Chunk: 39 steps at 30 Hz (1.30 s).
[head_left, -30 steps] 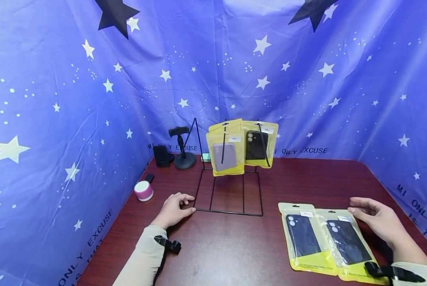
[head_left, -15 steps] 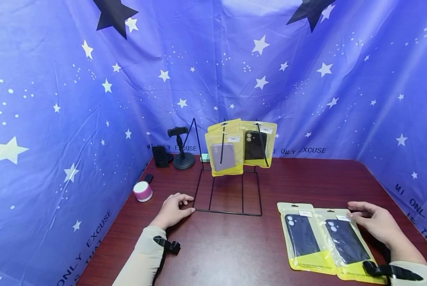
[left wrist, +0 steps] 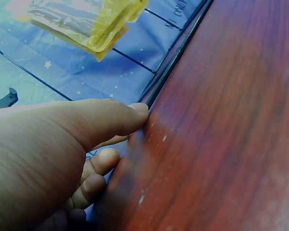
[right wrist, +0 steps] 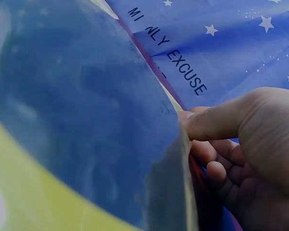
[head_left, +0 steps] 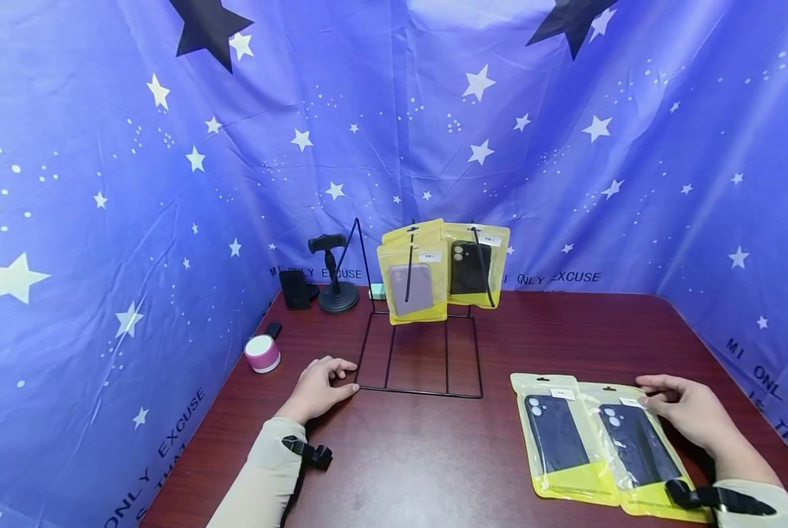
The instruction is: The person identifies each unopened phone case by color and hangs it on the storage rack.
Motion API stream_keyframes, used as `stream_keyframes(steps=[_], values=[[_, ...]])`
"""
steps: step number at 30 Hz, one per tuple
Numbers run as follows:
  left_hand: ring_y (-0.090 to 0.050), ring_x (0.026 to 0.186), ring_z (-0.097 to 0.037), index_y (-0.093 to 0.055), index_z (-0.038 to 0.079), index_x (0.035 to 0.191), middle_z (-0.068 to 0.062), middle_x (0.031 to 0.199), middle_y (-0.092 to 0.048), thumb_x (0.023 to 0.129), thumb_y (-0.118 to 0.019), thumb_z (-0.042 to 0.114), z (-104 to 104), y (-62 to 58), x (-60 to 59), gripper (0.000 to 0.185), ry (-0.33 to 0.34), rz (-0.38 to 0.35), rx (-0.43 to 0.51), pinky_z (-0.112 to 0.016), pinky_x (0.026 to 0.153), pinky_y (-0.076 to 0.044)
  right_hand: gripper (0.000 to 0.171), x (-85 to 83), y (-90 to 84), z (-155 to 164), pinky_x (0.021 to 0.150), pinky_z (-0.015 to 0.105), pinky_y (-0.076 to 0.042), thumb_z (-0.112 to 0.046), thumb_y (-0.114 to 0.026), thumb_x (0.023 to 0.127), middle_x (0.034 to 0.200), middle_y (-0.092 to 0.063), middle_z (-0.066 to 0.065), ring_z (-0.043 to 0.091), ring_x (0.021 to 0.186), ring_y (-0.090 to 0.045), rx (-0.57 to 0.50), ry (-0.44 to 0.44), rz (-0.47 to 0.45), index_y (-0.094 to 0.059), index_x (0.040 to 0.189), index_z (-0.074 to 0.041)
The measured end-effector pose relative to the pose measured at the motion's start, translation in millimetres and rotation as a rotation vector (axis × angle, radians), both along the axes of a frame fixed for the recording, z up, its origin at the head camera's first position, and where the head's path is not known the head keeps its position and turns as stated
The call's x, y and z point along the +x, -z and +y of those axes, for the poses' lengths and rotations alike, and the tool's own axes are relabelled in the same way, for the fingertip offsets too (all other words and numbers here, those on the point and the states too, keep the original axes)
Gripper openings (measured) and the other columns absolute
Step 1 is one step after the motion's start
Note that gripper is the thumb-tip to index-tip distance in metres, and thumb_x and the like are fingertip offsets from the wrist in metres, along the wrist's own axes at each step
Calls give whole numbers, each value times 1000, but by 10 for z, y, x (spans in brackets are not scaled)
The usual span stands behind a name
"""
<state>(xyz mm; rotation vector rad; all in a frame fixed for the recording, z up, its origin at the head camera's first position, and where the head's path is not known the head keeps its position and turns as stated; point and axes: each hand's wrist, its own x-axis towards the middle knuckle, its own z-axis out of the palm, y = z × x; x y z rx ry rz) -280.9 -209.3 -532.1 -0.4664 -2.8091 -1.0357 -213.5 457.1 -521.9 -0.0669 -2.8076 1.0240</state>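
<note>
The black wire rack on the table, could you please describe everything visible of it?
The black wire rack, apparently metal, stands upright on the dark red table. Two inner bars cross its rectangular base; a post rises at left, with a rod slanting from its top. Yellow plastic pouches containing phone cases hang on two more rods. The left hand holds its near left corner.

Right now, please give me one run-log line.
left hand: holds black rack; right hand: pinches rightmost packet; neighbouring packet: on table; lilac case: hangs on rack
</note>
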Motion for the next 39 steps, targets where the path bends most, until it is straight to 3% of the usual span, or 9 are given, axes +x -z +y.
stream_keyframes(steps=[9, 15, 26, 39], values=[[-51, 93, -14, -77, 26, 115, 12, 91, -57, 85, -89, 31, -4, 5, -3, 33, -6, 1, -3, -43, 89, -38, 23, -22, 2, 2, 58, 29, -41, -8, -76, 93, 88, -70, 7, 8, 67, -52, 106, 17, 39, -76, 113, 4], [-51, 93, -14, -77, 26, 115, 13, 90, -56, 85, -89, 32, -10, 22, -13, 33, -7, 8, -4, -43, 89, -38, 14, -35, 18, 27, 58, 29, -41, -12, -77, 94, 89, -70, 9, 9, 68, -51, 106, 45, 29, -78, 103, -1], [-51, 93, -14, -77, 25, 115, 11, 91, -57, 86, -88, 32, -6, 22, -5, 33, -5, 6, 4, -44, 88, -38, 15, -4, 63, 60, 57, 29, -40, -17, -75, 97, 84, -71, 5, 9, 66, -51, 78, 65, 33, -78, 103, -3], [-50, 91, -13, -77, 25, 115, 12, 90, -57, 85, -88, 32, -5, 31, -7, 33, -4, 20, 2, -42, 87, -38, 17, 27, 28, 120, 59, 26, -42, -21, -70, 103, 92, -73, 7, 0, 72, -54, 57, 73, 66, -75, 103, -5]])
